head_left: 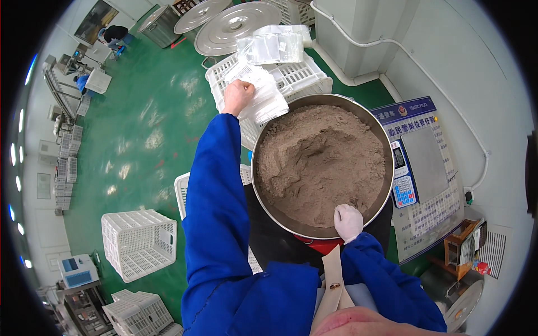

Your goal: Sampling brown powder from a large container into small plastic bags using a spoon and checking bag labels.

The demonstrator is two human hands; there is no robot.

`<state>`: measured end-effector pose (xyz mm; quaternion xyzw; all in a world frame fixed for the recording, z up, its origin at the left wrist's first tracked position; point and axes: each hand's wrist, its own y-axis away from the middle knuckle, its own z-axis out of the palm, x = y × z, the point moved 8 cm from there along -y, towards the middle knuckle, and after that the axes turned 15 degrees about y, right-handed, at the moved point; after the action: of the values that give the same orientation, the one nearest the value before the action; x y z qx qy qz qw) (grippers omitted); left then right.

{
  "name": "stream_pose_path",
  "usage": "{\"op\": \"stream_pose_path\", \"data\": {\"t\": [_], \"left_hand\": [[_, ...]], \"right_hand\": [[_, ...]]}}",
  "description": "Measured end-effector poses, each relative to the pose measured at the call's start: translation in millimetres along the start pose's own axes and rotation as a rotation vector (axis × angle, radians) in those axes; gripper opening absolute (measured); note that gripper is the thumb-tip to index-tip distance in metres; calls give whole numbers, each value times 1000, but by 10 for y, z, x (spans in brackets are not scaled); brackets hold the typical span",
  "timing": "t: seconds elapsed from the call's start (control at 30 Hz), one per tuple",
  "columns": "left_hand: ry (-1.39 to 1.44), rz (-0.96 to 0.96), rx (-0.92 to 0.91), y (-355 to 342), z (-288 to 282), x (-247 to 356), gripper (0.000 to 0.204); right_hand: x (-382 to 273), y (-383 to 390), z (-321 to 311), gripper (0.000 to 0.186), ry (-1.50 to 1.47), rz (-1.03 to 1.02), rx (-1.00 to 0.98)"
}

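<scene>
My bare left hand is closed on a stack of thin clear plastic bags lying on a white slatted crate. More clear bags lie behind them. My right hand, in a pale glove, is curled at the near side of a wide steel pan of brown-grey powder. Whether anything is in its fingers is hidden. Right of the pan a scale with a keypad and a metal plate rests on a printed board.
Empty white crates stand at left on the green floor. Large steel pots with lids are at the back. A wall with piping is at right, near a wooden box. Two people are far left among machines.
</scene>
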<state>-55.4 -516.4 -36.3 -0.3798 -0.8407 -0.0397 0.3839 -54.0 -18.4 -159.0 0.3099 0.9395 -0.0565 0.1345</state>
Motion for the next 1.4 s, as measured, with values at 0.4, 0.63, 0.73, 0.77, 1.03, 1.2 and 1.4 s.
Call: {"op": "stream_pose_path", "data": {"t": [0.4, 0.63, 0.73, 0.77, 1.03, 1.2, 1.4], "left_hand": [[135, -103, -141, 40, -19, -38, 42], [148, -131, -125, 0, 4, -129, 40], [162, -174, -87, -34, -11, -250, 35], [178, -132, -72, -42, -13, -239, 32], [123, 16, 181, 22, -277, -210, 24], [441, 25, 495, 353, -1048, 411, 19], [469, 269, 259, 1680, -721, 1581, 6]], "right_hand": [[-2, 1, -4, 16, 18, 10, -28], [3, -6, -8, 15, 24, 10, -32], [3, -17, -9, 15, 23, 11, -27], [11, -18, 0, 15, 24, 12, -25], [4, -16, 22, 16, 6, 11, -31], [29, 26, 34, 15, -24, 6, 9], [-23, -124, -221, 13, -622, 73, 62]]}}
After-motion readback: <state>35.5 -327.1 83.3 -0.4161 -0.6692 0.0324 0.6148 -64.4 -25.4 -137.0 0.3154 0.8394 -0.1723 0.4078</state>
